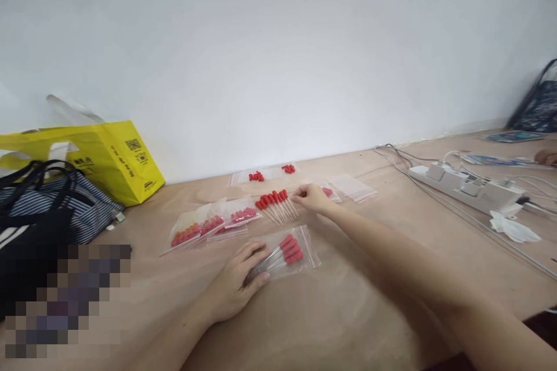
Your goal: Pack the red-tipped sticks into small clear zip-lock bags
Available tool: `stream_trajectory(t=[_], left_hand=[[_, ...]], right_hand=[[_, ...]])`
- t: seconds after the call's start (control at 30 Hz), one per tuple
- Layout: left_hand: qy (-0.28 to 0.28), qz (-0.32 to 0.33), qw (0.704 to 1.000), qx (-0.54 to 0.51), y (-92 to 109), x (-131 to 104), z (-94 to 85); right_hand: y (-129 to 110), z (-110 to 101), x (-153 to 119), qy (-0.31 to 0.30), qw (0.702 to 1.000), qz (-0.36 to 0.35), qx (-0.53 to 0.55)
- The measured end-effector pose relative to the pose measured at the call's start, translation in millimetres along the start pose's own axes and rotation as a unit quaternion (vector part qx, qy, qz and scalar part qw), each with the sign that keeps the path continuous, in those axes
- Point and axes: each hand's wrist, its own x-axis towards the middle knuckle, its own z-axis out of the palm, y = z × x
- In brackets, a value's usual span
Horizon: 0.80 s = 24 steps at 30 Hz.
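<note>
On the bench (pixel 357 313), close before the person, the clear bag (pixel 275 242) lies in the grip of the left hand (pixel 237 281): thumb and fingers close around its left end. Inside are the red-headed sticks (pixel 291 248), with heads pointing to the right, away from the palm. Just behind this bag, the loose sticks (pixel 277 206) lie side by side in one row. At the row's right end is the right hand (pixel 310 197), its fingertips close together; I cannot tell whether this grip pinches a stick.
</note>
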Motion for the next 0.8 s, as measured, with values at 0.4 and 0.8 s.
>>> stream_trajectory(t=[0.4, 0.8], left_hand=[[-0.002, -0.004, 1.000, -0.001, 2, -3, 3.8], [-0.016, -0.013, 0.999, 0.026, 5, 0, -3.1]], right_hand=[[-11, 53, 56, 0.055, 0.997, 0.044, 0.003], [23, -36, -30, 0.152, 0.951, 0.069, 0.260]])
